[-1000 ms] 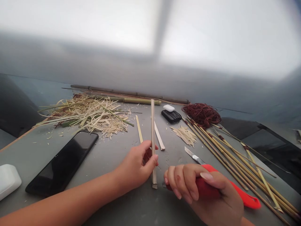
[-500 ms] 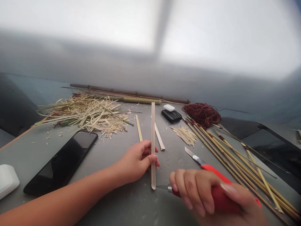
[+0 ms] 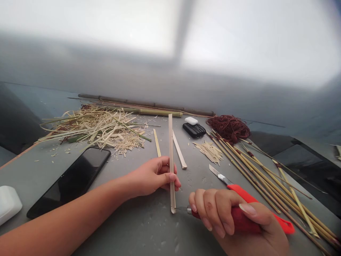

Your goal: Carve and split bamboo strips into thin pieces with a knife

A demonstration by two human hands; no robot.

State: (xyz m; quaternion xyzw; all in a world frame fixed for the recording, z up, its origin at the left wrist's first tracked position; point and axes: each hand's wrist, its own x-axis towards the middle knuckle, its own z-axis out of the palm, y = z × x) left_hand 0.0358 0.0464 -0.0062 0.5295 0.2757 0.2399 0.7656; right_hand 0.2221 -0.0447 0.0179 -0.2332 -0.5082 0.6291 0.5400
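My left hand (image 3: 156, 176) pinches a long pale bamboo strip (image 3: 171, 149) that points away from me over the grey table (image 3: 128, 227). My right hand (image 3: 234, 220) is closed round the red handle of a knife (image 3: 239, 220). Its short blade tip touches the near end of the strip at the right side. A second red-handled knife (image 3: 221, 176) lies on the table just beyond my right hand, blade pointing away to the left.
A pile of bamboo shavings (image 3: 98, 129) lies at the back left, a black phone (image 3: 70, 181) and a white case (image 3: 7, 204) at the left. Two short strips (image 3: 179, 153) lie behind. Long bamboo sticks (image 3: 266, 177), red cord (image 3: 229, 128) and a black box (image 3: 194, 129) fill the right.
My right hand drew back toward me, then came forward again, keeping the blade at the strip's near end. My left hand slid slightly up the strip, which tilted a little left.
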